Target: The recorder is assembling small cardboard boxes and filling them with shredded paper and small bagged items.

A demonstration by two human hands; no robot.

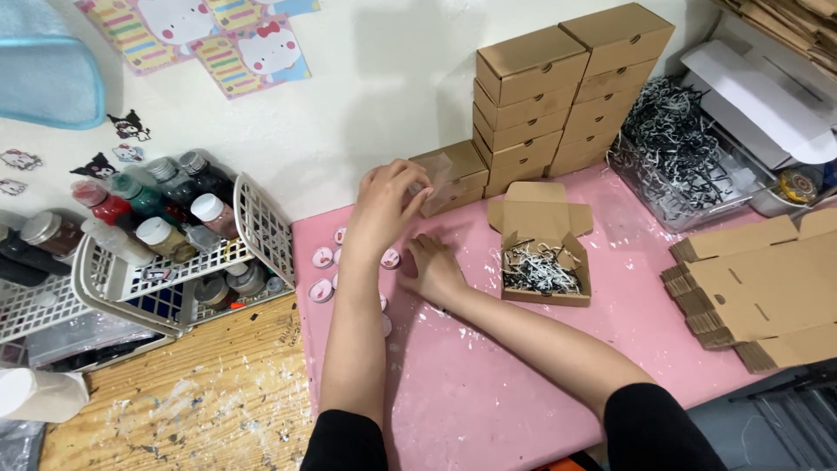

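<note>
A small clear bag [433,177] was pinched in the raised left hand [388,205]; the right hand [433,270], half-curled, grip unclear, rested by round badges [323,257] at nine o'clock of the open box [542,253]; a badge was judged needed next

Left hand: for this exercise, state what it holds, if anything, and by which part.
The left hand is raised above the pink mat, pinching a small clear bag by its lower left edge with the fingertips. What is inside cannot be told.

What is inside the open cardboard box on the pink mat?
The open cardboard box holds a loose bed of black and white shredded paper. Anything lying under the shreds, and the box floor itself, is covered and cannot be seen.
</note>
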